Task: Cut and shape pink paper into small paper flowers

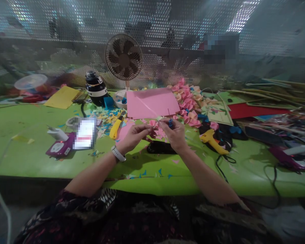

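Paper is what both hands work on: a small pink paper piece (154, 124), held above the green worktop (27, 152) just in front of the big pink sheet (152, 102). It looks very light, thin and soft, quick to crease or tear, so I judge it best held by its edges with fingertip pressure only. The left hand (135, 135), with a white watch (118, 153) on its wrist, has its fingers pinched shut on the left end of the piece. The right hand (175, 135) closes around a thin tool with a blue handle (170, 122), its slim tip pointing upward, while the fingertips also meet the paper's right end; how firmly they grip the paper I cannot tell, as the view is small and blurred. A dark flat object (159, 147) lies on the worktop directly beneath the hands. A heap of finished pink paper flowers (188, 101) sits just behind and to the right, a yellow glue gun (212, 139) lies near the right hand, and a yellow utility knife (116, 126) lies near the left. Coloured paper scraps (109, 118) are scattered about, and a small fan (123, 57) stands at the back.
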The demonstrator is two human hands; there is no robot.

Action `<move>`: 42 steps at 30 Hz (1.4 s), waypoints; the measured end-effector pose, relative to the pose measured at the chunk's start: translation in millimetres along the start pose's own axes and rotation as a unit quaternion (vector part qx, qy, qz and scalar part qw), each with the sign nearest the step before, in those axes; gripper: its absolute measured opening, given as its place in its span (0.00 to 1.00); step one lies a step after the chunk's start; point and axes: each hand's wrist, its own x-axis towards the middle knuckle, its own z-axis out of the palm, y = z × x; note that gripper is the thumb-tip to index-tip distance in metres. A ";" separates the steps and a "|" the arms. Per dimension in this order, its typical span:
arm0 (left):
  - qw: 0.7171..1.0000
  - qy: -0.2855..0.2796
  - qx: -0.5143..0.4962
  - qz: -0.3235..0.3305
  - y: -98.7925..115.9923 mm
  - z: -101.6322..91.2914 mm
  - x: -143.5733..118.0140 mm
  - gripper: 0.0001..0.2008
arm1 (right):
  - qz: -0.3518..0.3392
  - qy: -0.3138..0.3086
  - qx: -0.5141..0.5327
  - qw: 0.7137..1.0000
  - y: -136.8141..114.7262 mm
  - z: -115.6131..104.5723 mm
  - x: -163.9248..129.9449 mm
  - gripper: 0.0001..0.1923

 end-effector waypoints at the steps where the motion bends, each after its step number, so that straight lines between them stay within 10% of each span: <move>1: 1.000 0.001 -0.001 0.001 0.2 0.1 0.1 0.14 | 0.003 -0.002 -0.003 1.000 -0.4 -0.8 0.2 0.08; 16: 0.995 0.095 0.032 0.030 3.4 -6.0 8.1 0.17 | -0.122 -0.123 -0.383 0.908 5.2 -6.9 -0.4 0.22; 42: 0.992 0.093 0.048 0.071 6.7 -2.6 4.6 0.17 | -0.094 -0.209 -0.292 0.928 -3.2 -13.1 4.7 0.23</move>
